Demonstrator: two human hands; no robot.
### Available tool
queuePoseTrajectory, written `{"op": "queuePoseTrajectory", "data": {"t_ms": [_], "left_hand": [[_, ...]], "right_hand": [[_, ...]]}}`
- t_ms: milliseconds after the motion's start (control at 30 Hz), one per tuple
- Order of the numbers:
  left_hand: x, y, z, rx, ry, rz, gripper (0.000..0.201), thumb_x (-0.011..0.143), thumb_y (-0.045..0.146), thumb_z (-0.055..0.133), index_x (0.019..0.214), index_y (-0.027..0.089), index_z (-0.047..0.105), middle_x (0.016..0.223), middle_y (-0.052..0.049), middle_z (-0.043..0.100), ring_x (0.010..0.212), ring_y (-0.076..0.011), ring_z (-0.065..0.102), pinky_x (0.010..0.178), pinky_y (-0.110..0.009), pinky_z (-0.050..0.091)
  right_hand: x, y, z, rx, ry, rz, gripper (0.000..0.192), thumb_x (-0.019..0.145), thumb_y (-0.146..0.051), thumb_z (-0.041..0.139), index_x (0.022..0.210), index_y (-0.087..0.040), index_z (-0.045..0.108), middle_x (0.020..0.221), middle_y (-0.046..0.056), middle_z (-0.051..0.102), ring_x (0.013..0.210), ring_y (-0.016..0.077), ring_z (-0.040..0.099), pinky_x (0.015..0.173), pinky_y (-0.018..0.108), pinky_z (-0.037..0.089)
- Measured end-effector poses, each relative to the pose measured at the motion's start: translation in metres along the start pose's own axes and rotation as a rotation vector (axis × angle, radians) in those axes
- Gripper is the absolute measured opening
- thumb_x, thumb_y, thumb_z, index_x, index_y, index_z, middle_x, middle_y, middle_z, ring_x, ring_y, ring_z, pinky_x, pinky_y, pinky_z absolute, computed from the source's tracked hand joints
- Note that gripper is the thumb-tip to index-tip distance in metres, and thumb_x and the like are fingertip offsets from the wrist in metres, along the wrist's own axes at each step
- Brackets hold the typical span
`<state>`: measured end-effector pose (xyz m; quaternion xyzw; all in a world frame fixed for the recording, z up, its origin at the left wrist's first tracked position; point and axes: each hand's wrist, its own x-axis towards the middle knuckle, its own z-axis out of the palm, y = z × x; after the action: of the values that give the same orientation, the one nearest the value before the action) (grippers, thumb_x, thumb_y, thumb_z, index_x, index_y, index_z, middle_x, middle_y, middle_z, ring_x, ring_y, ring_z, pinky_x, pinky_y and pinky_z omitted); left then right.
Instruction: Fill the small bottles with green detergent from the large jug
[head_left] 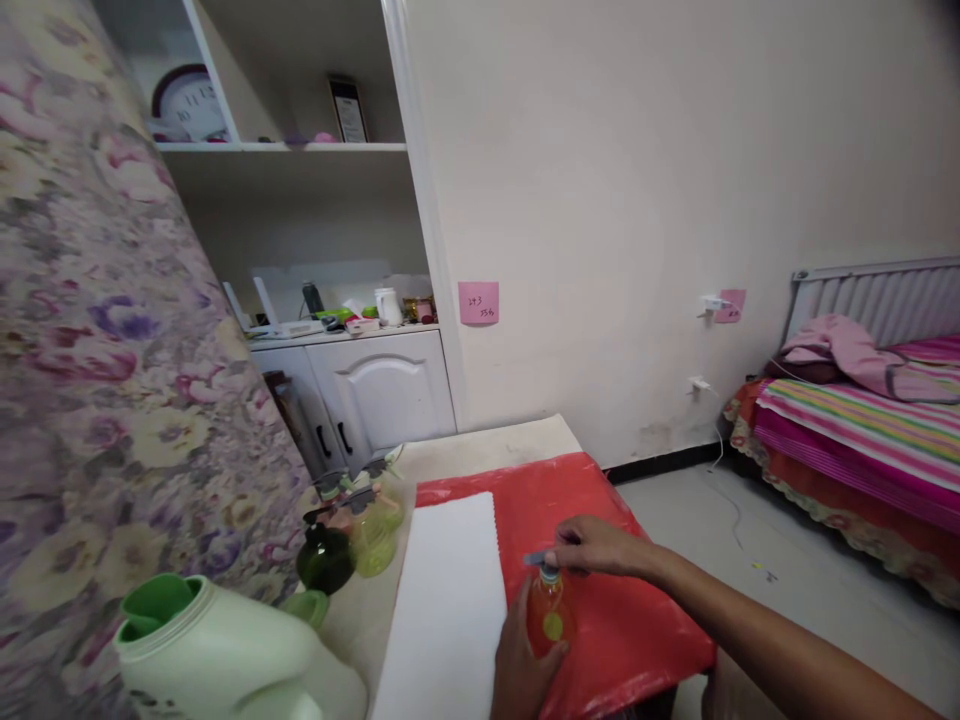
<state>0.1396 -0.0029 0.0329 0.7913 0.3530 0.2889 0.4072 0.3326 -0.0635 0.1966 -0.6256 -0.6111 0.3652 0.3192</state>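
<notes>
A small see-through bottle [553,605] with a round yellow-green mark stands on the red sheet [607,500], which shows orange through it. My left hand [523,650] is wrapped round its lower body, thumb across the front. On the bottle's neck sits a grey-blue pump head [541,562], its nozzle pointing left. The fingers of my right hand [592,546] are closed on this head from the right. Just left of the bottle lies a white paper strip [446,600] with a zigzag edge.
At the table's left side stand a dark green pump bottle [325,556], a yellow-green bottle [373,540] and several other bottles behind them. A large pale green jug [232,650] with its green-lined mouth uncovered fills the lower left. Beyond are a white cabinet [394,390] and a bed [862,420].
</notes>
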Motion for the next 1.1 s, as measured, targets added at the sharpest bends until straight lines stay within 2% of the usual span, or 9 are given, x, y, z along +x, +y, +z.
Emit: {"op": "queuePoseTrajectory", "data": {"t_ms": [267, 500, 667, 833, 967, 1100], "left_hand": [[-0.001, 0.001, 0.000, -0.016, 0.019, 0.016, 0.083, 0.068, 0.030, 0.067, 0.142, 0.017, 0.032, 0.149, -0.008, 0.038, 0.138, -0.0246, 0.032, 0.115, -0.034, 0.024], [-0.002, 0.007, -0.002, -0.017, 0.018, 0.004, 0.077, 0.070, 0.032, 0.064, 0.140, 0.016, 0.036, 0.147, -0.009, 0.041, 0.136, -0.0258, 0.035, 0.114, -0.036, 0.027], [-0.003, 0.025, -0.007, -0.094, 0.068, -0.007, 0.075, 0.070, 0.034, 0.067, 0.138, 0.018, 0.039, 0.146, -0.008, 0.043, 0.137, -0.0264, 0.035, 0.115, -0.039, 0.027], [0.009, 0.049, -0.007, -0.207, 0.087, 0.018, 0.073, 0.071, 0.032, 0.065, 0.138, 0.017, 0.039, 0.144, -0.009, 0.046, 0.135, -0.0255, 0.038, 0.114, -0.039, 0.028], [0.020, 0.060, -0.006, -0.254, 0.063, 0.036, 0.058, 0.073, 0.031, 0.061, 0.129, 0.018, 0.050, 0.133, -0.008, 0.057, 0.126, -0.0266, 0.048, 0.108, -0.038, 0.036], [0.022, 0.063, -0.007, -0.264, 0.047, 0.047, 0.048, 0.075, 0.030, 0.059, 0.121, 0.018, 0.055, 0.126, -0.008, 0.062, 0.118, -0.0267, 0.055, 0.103, -0.038, 0.041]], "right_hand": [[0.001, 0.011, 0.002, -0.045, 0.015, -0.029, 0.034, 0.080, -0.049, 0.059, 0.068, -0.017, 0.055, 0.064, -0.003, 0.056, 0.059, 0.0108, 0.047, 0.055, 0.021, 0.034], [-0.002, 0.005, 0.000, -0.135, 0.054, -0.063, 0.037, 0.078, -0.052, 0.061, 0.064, -0.017, 0.055, 0.063, -0.004, 0.053, 0.057, 0.0100, 0.041, 0.053, 0.022, 0.029], [-0.004, -0.004, 0.005, -0.191, 0.147, -0.053, 0.045, 0.083, -0.058, 0.051, 0.064, -0.017, 0.057, 0.062, -0.001, 0.056, 0.056, 0.0118, 0.044, 0.051, 0.024, 0.028], [-0.007, -0.013, 0.010, -0.238, 0.221, -0.051, 0.047, 0.085, -0.059, 0.049, 0.065, -0.017, 0.058, 0.063, 0.001, 0.059, 0.057, 0.0134, 0.049, 0.051, 0.024, 0.028], [-0.007, -0.019, 0.012, -0.253, 0.225, -0.045, 0.049, 0.088, -0.058, 0.043, 0.068, -0.016, 0.059, 0.062, 0.002, 0.061, 0.051, 0.0126, 0.052, 0.048, 0.024, 0.029], [-0.008, -0.019, 0.018, -0.307, 0.274, -0.042, 0.041, 0.089, -0.048, 0.045, 0.069, -0.016, 0.060, 0.068, 0.005, 0.065, 0.058, 0.0144, 0.054, 0.050, 0.024, 0.029]]}}
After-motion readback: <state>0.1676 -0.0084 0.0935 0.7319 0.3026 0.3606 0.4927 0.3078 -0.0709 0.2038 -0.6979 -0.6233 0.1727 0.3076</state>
